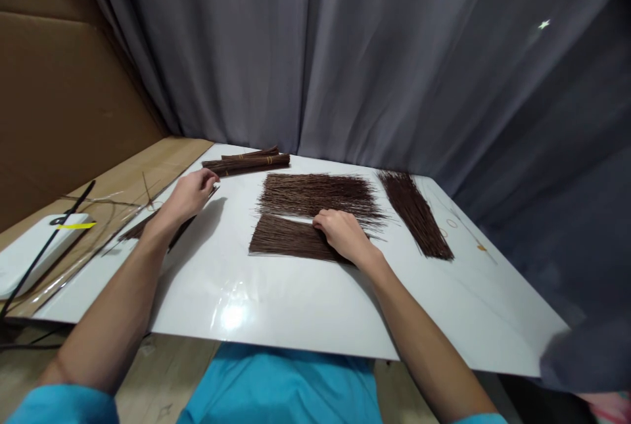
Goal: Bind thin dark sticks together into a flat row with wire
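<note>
Curtain (345, 49) in grey is hung across the whole back, and before it a white tabletop (296, 306) is set. On the left, a brown cardboard panel (64, 102) is stood upright. At the near edge, a blue garment (276, 384) is worn by the person.

Near the middle of the tabletop, a far pile (315, 194) of thin brown sticks is laid crosswise, its right ends left ragged. Just in front of it, a near pile (286, 240) is spread, its left ends kept even; to the right, a slanted pile (417, 217) is laid apart from both. At the far left, a white box (20, 250) is crossed by a black cable.

The right hand (345, 233) is placed over the right part of the near pile, its fingers curled down against the sticks; whether any are gripped cannot be told. The left hand (190, 194) is held in front of the tied bundles (251, 164), which are banded in yellow at the back of the tabletop. Its fingers are bent and brought together, but whether the dark sticks (182, 232) seen beside the left forearm are gripped cannot be told. Beyond the slanted pile, thin rings (456, 224) are scattered, and on the curtain small pale stars (543, 24) are shown.
</note>
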Available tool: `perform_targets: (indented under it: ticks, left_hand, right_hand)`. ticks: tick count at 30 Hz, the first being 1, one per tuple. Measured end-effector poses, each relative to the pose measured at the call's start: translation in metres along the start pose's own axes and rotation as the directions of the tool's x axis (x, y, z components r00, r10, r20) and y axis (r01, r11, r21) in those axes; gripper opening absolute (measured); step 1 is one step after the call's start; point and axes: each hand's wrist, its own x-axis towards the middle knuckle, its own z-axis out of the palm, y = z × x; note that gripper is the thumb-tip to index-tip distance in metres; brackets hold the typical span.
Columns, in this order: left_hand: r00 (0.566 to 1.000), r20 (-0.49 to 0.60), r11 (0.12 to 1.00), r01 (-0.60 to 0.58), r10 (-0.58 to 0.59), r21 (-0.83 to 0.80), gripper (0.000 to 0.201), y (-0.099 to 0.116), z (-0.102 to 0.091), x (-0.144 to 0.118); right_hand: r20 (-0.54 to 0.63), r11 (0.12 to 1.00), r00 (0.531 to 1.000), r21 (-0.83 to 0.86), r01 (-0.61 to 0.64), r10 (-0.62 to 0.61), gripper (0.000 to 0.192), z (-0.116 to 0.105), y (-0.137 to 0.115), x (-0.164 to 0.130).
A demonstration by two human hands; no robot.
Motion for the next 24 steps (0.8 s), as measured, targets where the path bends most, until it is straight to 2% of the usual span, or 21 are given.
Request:
perform_targets:
  ticks: [4, 9, 16, 21, 24]
  left_hand:
    - [0.997, 0.055, 0.986, -0.038, 0.047, -0.161, 0.044, 0.016, 0.008, -0.006]
    - [0.992, 0.033, 0.936, -0.101, 0.119, -0.338, 0.046, 0.041, 0.008, -0.017]
    - [0.976, 0.164, 0.761, -0.002, 0.142, -0.649, 0.041, 0.071, 0.01, -0.031]
    - [0.982, 0.099, 0.626, -0.024, 0.16, -0.779, 0.039, 0.088, 0.015, -0.041]
    - [0.982, 0.098, 0.591, -0.018, 0.164, -0.807, 0.037, 0.096, 0.015, -0.046]
  right_hand:
    - [-0.001, 1.0, 1.0, 0.002, -0.014, 0.014, 0.026, 0.0, 0.0, -0.001]
    - [-0.004, 0.999, 0.999, -0.004, -0.037, 0.037, 0.027, -0.001, 0.0, -0.001]
    - [-0.134, 0.998, 0.991, 0.07, -0.003, 0.012, 0.025, -0.01, -0.003, -0.004]
    - [-0.095, 0.982, 0.991, 0.17, -0.081, 0.098, 0.03, -0.014, -0.004, -0.006]
    - [-0.124, 0.945, 0.979, 0.308, -0.115, 0.16, 0.033, -0.017, -0.004, -0.007]
